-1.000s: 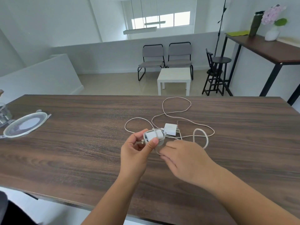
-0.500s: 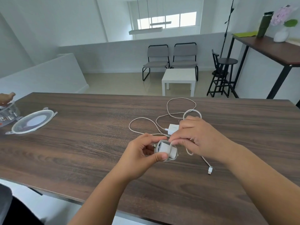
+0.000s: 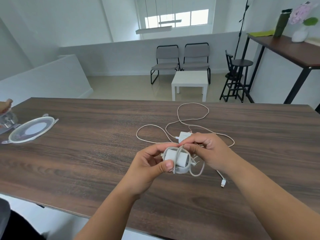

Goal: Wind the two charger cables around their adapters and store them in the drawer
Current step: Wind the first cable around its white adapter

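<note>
Dark wood grain runs the length of the tabletop (image 3: 86, 161), which fills the lower half of the view with its near edge cutting across the bottom left. Above it, the left hand (image 3: 149, 167) grips a white adapter (image 3: 174, 157), thumb pressed on its near face, with grey cable turns (image 3: 180, 168) already looped round the block. The right hand (image 3: 207, 149) pinches that cable at the adapter's top edge, fingers curled; a small slack loop hangs below the block, and the cable's white plug end (image 3: 223, 183) lies on the wood just right of the hands. Behind the right hand sits the second adapter (image 3: 184, 135) flat on the surface, partly hidden, its pale cable (image 3: 192, 115) sprawled in loose loops toward the far edge. At the far left lie a round clear lid (image 3: 31, 129) and, at the frame edge, part of a clear container with another person's fingertips above it. Beyond the table are two grey chairs (image 3: 181, 61), a low white side table (image 3: 189, 84), a black stool (image 3: 240, 78), and a tall dark console table (image 3: 285, 49) carrying a dark bottle and a white vase of lilac flowers.
</note>
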A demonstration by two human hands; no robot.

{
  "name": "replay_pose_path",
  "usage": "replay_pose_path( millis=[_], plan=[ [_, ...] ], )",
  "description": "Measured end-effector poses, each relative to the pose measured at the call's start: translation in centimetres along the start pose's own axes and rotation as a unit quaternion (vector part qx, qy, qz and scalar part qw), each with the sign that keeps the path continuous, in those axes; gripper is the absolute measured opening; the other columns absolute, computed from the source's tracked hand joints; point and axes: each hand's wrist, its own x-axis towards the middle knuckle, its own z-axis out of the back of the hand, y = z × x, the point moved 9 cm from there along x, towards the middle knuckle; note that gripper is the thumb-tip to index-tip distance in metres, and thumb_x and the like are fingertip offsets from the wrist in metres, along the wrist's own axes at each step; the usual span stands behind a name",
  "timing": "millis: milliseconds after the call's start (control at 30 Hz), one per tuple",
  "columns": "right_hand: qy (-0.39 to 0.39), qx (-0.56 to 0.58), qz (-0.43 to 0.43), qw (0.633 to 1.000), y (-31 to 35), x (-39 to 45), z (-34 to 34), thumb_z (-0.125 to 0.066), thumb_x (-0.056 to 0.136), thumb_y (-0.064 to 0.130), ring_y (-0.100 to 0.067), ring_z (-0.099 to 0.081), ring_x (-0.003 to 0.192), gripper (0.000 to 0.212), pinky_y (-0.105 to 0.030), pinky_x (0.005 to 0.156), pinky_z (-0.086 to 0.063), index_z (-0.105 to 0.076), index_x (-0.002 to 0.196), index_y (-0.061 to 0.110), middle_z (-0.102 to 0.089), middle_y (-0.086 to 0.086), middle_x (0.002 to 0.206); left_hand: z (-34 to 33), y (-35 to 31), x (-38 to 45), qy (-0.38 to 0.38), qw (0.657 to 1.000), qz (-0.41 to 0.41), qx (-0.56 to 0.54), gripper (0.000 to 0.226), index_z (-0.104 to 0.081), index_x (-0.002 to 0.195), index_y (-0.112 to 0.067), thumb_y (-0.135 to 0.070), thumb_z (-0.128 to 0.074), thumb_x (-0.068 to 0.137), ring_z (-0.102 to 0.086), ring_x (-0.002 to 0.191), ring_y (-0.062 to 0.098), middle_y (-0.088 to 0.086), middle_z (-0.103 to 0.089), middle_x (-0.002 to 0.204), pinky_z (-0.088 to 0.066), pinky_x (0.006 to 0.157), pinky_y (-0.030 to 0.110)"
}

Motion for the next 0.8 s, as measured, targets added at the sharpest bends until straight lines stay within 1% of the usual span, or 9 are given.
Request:
replay_pose_path(
  millis=[100,167,267,400,500,567,600,700,800],
  plan=[
    [-0.023,0.083,-0.025,0.996,-1.3,-0.1,-1.0,-0.062,0.081,0.019,-0.006,-0.062,0.074,0.014,-0.018,0.069,-0.049,-0.074,0.088,0.019,-0.073,0.007,0.078,-0.2,0.9,-0.1,-0.015,0.996,0.022,-0.09,0.068,-0.064,0.125,-0.022,-0.033,-0.089,0.063,-0.064,0.105,0.023,0.012,-0.066,0.12,-0.055,0.086,0.036],
    [-0.031,0.162,-0.052,0.985,-2.4,-0.3,-1.7,-0.061,0.081,0.013,-0.007,-0.059,0.065,0.016,-0.017,0.061,-0.047,-0.074,0.089,0.009,-0.072,0.005,0.074,-0.5,1.0,-0.1,-0.013,0.994,0.025,-0.107,0.068,-0.062,0.128,-0.023,-0.034,-0.088,0.065,-0.063,0.108,0.024,0.013,-0.063,0.125,-0.053,0.088,0.037],
    [-0.057,0.258,-0.089,0.96,-4.0,-0.6,-2.1,-0.07,0.077,0.006,-0.006,-0.043,0.044,0.009,-0.014,0.043,-0.033,-0.077,0.077,0.012,-0.066,0.003,0.06,-0.5,0.5,0.1,-0.021,0.992,0.016,-0.121,0.056,-0.069,0.116,-0.021,-0.035,-0.087,0.066,-0.066,0.1,0.019,0.006,-0.068,0.116,-0.056,0.083,0.033],
    [-0.12,0.302,-0.14,0.935,-6.5,-1.1,-0.9,-0.066,0.072,0.018,-0.004,-0.032,0.034,0.013,-0.015,0.039,-0.018,-0.075,0.067,0.011,-0.057,-0.003,0.056,-0.2,0.3,0.3,-0.033,0.986,0.01,-0.166,0.053,-0.068,0.115,-0.018,-0.031,-0.087,0.067,-0.068,0.102,0.021,0.01,-0.068,0.116,-0.058,0.078,0.03],
    [-0.128,0.227,-0.174,0.95,-8.0,-1.6,0.0,-0.07,0.07,0.025,-0.009,-0.03,0.04,0.018,-0.018,0.041,-0.019,-0.076,0.077,0.009,-0.052,-0.004,0.055,0.0,0.2,0.6,-0.04,0.983,0.003,-0.179,0.058,-0.065,0.123,-0.016,-0.029,-0.085,0.07,-0.068,0.105,0.021,0.011,-0.068,0.119,-0.058,0.078,0.028],
    [-0.138,0.158,-0.187,0.96,-8.8,-2.0,1.0,-0.072,0.071,0.028,-0.01,-0.031,0.045,0.025,-0.018,0.043,-0.024,-0.076,0.083,0.006,-0.052,-0.003,0.055,0.1,0.3,0.9,-0.052,0.982,0.002,-0.18,0.048,-0.064,0.123,-0.015,-0.021,-0.079,0.078,-0.069,0.103,0.019,0.009,-0.07,0.118,-0.058,0.076,0.026],
    [-0.144,0.137,-0.189,0.962,-9.2,-2.3,1.6,-0.073,0.074,0.025,-0.009,-0.032,0.045,0.023,-0.017,0.043,-0.025,-0.076,0.085,0.006,-0.051,-0.003,0.056,0.3,0.3,1.0,-0.064,0.981,0.003,-0.184,0.043,-0.064,0.122,-0.015,-0.019,-0.075,0.08,-0.069,0.102,0.019,0.009,-0.07,0.118,-0.059,0.074,0.024],
    [-0.142,0.084,-0.199,0.966,-10.3,-3.3,3.6,-0.069,0.085,0.015,-0.007,-0.034,0.045,0.009,-0.014,0.043,-0.027,-0.076,0.085,0.01,-0.05,0.0,0.055,1.5,-0.5,1.6,-0.09,0.969,-0.019,-0.227,0.057,-0.068,0.117,-0.015,-0.028,-0.088,0.066,-0.07,0.104,0.02,0.011,-0.068,0.122,-0.059,0.072,0.022],
    [-0.124,0.027,-0.219,0.967,-11.2,-4.6,5.4,-0.067,0.087,0.015,-0.01,-0.034,0.046,0.01,-0.015,0.044,-0.029,-0.075,0.083,0.01,-0.049,0.001,0.054,2.9,-0.9,2.0,-0.114,0.96,-0.036,-0.253,0.063,-0.068,0.119,-0.014,-0.032,-0.089,0.062,-0.07,0.103,0.02,0.013,-0.066,0.126,-0.059,0.072,0.021]
  ],
)
